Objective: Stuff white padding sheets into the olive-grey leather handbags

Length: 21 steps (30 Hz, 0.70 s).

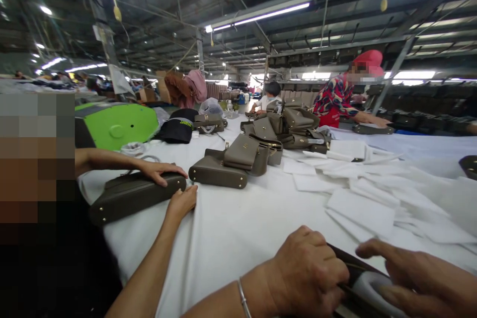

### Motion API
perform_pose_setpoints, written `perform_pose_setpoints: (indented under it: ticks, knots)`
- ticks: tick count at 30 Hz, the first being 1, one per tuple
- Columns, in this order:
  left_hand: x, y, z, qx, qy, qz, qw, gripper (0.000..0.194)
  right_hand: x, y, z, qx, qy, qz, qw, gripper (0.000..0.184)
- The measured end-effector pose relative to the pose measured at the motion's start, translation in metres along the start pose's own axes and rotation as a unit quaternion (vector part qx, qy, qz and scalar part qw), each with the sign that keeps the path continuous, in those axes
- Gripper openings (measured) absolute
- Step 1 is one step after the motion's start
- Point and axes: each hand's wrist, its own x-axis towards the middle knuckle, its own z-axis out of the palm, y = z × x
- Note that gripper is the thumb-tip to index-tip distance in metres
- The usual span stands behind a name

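My left hand [309,271], with a metal bangle at its wrist, is closed round the edge of a dark olive-brown handbag [345,256] at the bottom of the view. A curved piece of white padding [368,285] shows in the bag's opening. My right hand [425,276] is at the bag's other side. Its upper finger stretches out above the edge and its lower one touches the padding, with a gap between them. The lower part of the bag is cut off by the frame.
At left, a co-worker's hands [164,174] rest by another handbag [137,196]. Ahead lie several handbags [242,151] in a pile. White sheets [361,208] spread across the table [231,238] at right. A black cap [177,126] lies back left. Another person [337,99] stands across the table.
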Motion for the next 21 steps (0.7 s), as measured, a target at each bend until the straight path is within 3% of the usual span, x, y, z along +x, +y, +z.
perform_pose_setpoints:
  ticks: [4, 8, 15, 18, 21]
  knots:
    - [0.002, 0.009, -0.005, -0.065, 0.009, -0.037, 0.997, 0.016, -0.022, -0.052, -0.027, -0.063, -0.084, 0.032, 0.994, 0.027]
    - [0.002, 0.015, -0.008, -0.119, 0.026, -0.054, 0.991, 0.016, -0.031, -0.084, -0.032, -0.181, -0.079, 0.008, 0.98, 0.025]
    - [0.002, 0.008, -0.006, -0.133, 0.026, -0.028, 0.99, 0.014, -0.026, -0.085, -0.032, -0.241, -0.112, -0.024, 0.964, 0.015]
    - [0.002, 0.008, -0.007, -0.129, 0.016, -0.021, 0.991, 0.015, -0.026, -0.085, -0.04, -0.278, -0.16, -0.098, 0.942, 0.013]
    - [0.003, 0.006, -0.006, -0.132, 0.005, -0.03, 0.991, 0.018, -0.029, -0.081, -0.041, -0.32, -0.164, -0.172, 0.917, 0.015]
